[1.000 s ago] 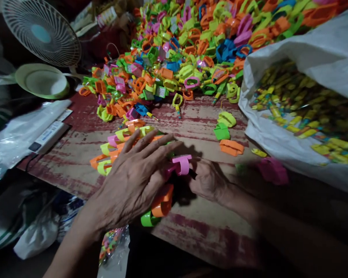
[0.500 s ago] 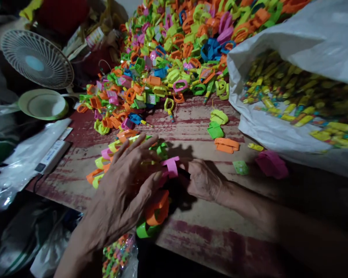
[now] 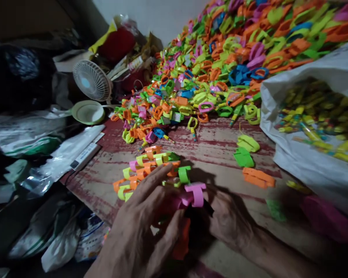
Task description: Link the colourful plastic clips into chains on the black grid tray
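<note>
Pink plastic band (image 3: pixel 197 197): likely light, springy, slick; best pinched by rim. Left hand (image 3: pixel 142 220) loosely bent, can't tell if gripping; right hand (image 3: pixel 227 216) closed on dark strip (image 3: pixel 208 209).

A lone head-worn camera looks forward and down across a scuffed table (image 3: pixel 217 139) from close above its near side, the left hand (image 3: pixel 142 220) and right hand (image 3: pixel 227 216) low over the table, a pale wall (image 3: pixel 150 15) rising behind it.
</note>
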### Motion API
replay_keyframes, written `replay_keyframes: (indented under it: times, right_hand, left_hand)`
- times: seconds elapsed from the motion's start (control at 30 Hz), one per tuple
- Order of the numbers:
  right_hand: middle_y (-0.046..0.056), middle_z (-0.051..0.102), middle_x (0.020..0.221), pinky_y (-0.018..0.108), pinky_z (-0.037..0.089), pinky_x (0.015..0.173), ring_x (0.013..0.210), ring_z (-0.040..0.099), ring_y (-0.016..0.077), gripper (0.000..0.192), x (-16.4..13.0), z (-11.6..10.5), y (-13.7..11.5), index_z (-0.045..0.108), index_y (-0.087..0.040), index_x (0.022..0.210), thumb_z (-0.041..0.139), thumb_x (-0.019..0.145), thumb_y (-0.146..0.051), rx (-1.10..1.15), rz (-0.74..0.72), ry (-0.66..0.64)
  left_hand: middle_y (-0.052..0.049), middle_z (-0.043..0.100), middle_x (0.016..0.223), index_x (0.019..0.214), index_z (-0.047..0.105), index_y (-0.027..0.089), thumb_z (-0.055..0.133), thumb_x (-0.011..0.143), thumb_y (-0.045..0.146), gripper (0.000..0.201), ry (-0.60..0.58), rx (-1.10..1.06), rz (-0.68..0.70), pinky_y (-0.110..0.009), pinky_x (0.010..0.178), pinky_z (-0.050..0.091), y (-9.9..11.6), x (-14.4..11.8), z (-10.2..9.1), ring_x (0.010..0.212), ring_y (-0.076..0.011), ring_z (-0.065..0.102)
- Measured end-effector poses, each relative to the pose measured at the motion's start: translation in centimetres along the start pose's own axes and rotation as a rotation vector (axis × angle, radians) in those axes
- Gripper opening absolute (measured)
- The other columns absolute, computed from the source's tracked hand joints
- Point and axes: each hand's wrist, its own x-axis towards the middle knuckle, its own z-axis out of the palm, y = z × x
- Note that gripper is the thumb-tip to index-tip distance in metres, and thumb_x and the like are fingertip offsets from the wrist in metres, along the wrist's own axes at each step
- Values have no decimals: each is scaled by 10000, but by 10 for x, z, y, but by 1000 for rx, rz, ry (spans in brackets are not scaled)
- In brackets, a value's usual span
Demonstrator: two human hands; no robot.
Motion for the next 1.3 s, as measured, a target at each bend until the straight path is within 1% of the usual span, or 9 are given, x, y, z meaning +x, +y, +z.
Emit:
replay_keyframes:
  times: [0.13, 0.23, 0.37, 0.57, 0.73, 0.9, 1.07, 1.2, 1.3]
  right_hand:
    - [27, 734, 886, 258, 566, 665, 735, 707, 175, 340, 0, 2, -1, 616, -232, 1111, 471, 848, -71, -55, -61, 44]
    - [38, 742, 897, 277, 593, 673, 749, 725, 195, 335, 1, 2, 0, 599, -228, 1094, 486, 817, -77, -59, -97, 46]
    - [51, 744, 815, 304, 596, 593, 665, 726, 223, 303, 1, 2, 3, 614, -202, 1027, 468, 796, -71, -128, -94, 58]
    - [52, 748, 771, 322, 568, 547, 616, 716, 239, 263, -8, 5, 8, 682, -210, 995, 493, 824, -148, -269, -23, 93]
    - [61, 733, 734, 310, 580, 569, 606, 706, 240, 199, -13, 2, 12, 688, -226, 947, 535, 831, -175, -274, -34, 70]
    - [79, 732, 777, 278, 549, 513, 560, 672, 207, 213, -7, 0, 22, 682, -199, 1055, 570, 874, -185, -245, -239, 15]
    - [68, 730, 784, 267, 546, 511, 578, 662, 198, 257, -12, 1, 33, 696, -184, 1089, 586, 857, -210, -156, -132, -102]
    - [78, 735, 764, 267, 546, 529, 586, 674, 198, 196, -13, 1, 35, 705, -175, 1013, 556, 885, -195, -190, -133, -99]
    - [71, 716, 707, 261, 512, 504, 555, 658, 190, 172, -7, 1, 26, 706, -171, 923, 540, 890, -202, -200, -123, -66]
  left_hand:
    - [-122, 472, 1497, 1427, 483, 285, 559, 980, 459, 486, 73, -40, -43, -544, 1055, 497, -6, -1, -4, 1280, -294, 545]
    - [-71, 488, 1514, 1386, 529, 327, 540, 977, 436, 423, 104, -79, -42, -564, 1112, 473, -9, 0, 1, 1359, -320, 496]
    - [-3, 533, 1486, 1231, 611, 312, 505, 981, 395, 284, 139, -138, -50, -412, 1166, 475, -9, 1, 5, 1412, -257, 459]
    - [-43, 579, 1418, 1334, 474, 234, 517, 980, 293, 362, 231, -214, -97, -309, 1170, 433, -9, -1, 1, 1347, -171, 513]
    - [-103, 577, 1378, 1206, 557, 170, 518, 892, 139, 318, 255, -226, -65, -352, 1183, 391, -14, -3, -4, 1349, -194, 472]
    - [-96, 589, 1349, 1154, 632, 150, 567, 905, 221, 267, 157, -236, -12, -342, 1184, 352, -12, 0, -11, 1304, -214, 463]
    - [-114, 602, 1275, 1143, 637, 154, 674, 849, 327, 343, 165, -218, -47, -425, 1116, 421, -8, 3, -4, 1220, -273, 505]
    - [-114, 611, 1261, 1204, 606, 163, 558, 834, 137, 375, 211, -341, -6, -388, 1069, 462, -12, -1, -5, 1209, -238, 536]
    - [-118, 635, 1272, 1200, 611, 134, 436, 904, 113, 344, 279, -441, 38, -345, 1097, 446, -15, -1, -10, 1229, -189, 551]
